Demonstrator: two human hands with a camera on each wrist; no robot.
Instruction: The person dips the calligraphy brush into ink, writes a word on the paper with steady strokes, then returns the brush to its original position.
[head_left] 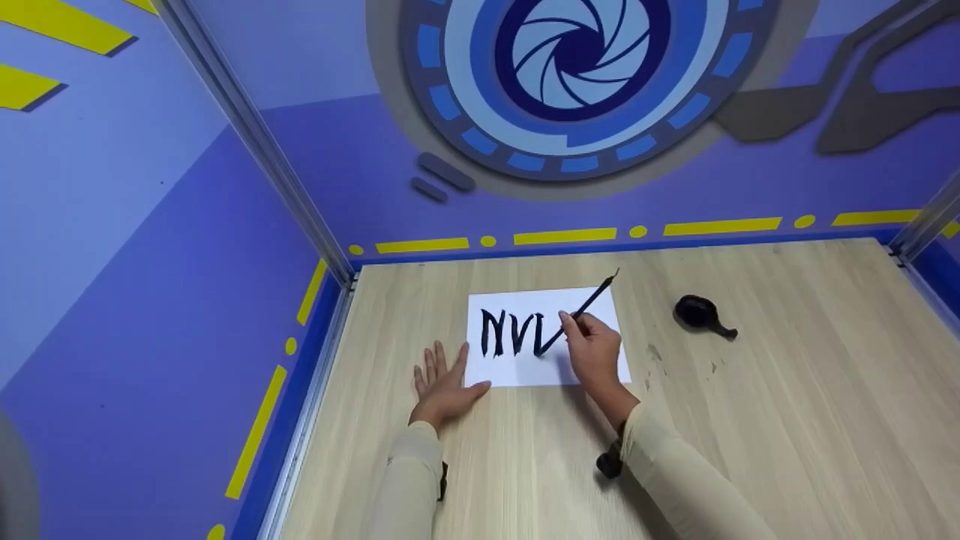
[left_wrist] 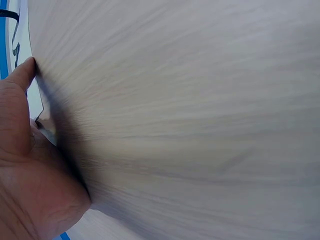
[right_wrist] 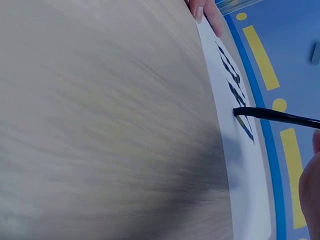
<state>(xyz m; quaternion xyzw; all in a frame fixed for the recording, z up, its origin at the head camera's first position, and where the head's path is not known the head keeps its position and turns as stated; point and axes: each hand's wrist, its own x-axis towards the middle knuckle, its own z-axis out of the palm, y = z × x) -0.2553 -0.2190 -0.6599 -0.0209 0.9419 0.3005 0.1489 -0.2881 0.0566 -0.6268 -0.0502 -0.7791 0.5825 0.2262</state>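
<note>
A white sheet of paper (head_left: 510,371) lies on the wooden table, with black brush lettering (head_left: 516,334) across its left and middle. My right hand (head_left: 595,349) grips a black calligraphy brush (head_left: 592,298), tilted up to the right. In the right wrist view the brush tip (right_wrist: 237,111) touches the paper at the lower end of the last stroke. My left hand (head_left: 442,386) rests flat at the paper's lower left corner, fingers spread; its thumb (left_wrist: 24,74) lies on the paper's edge in the left wrist view.
A black ink dish (head_left: 696,312) with a short handle stands on the table to the right of the paper. Dark smudges (head_left: 656,358) mark the wood between them. Blue-purple panels (head_left: 322,150) wall in the table at the back and left.
</note>
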